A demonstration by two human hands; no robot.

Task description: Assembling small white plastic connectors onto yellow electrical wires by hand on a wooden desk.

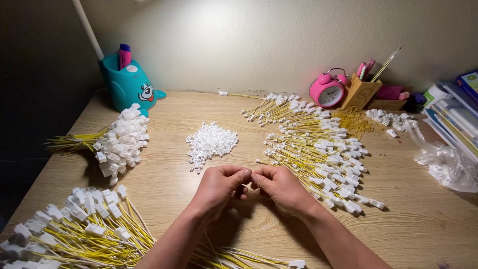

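My left hand (219,187) and my right hand (279,185) meet fingertip to fingertip over the middle of the wooden desk (418,219). Both are pinched closed around something small that the fingers hide. Just beyond them lies a small heap of loose white plastic connectors (210,142). To the right spreads a loose pile of yellow wires with white connectors (318,144). A tied bundle of such wires (117,144) lies at the left, and another heap of wires (74,231) fills the near left corner.
A teal pen holder (130,84) with a lamp arm stands at the back left. A pink alarm clock (327,91), a wooden pencil holder (362,92), rubber bands (354,121), a clear plastic bag (443,159) and stacked books (455,117) sit at the right.
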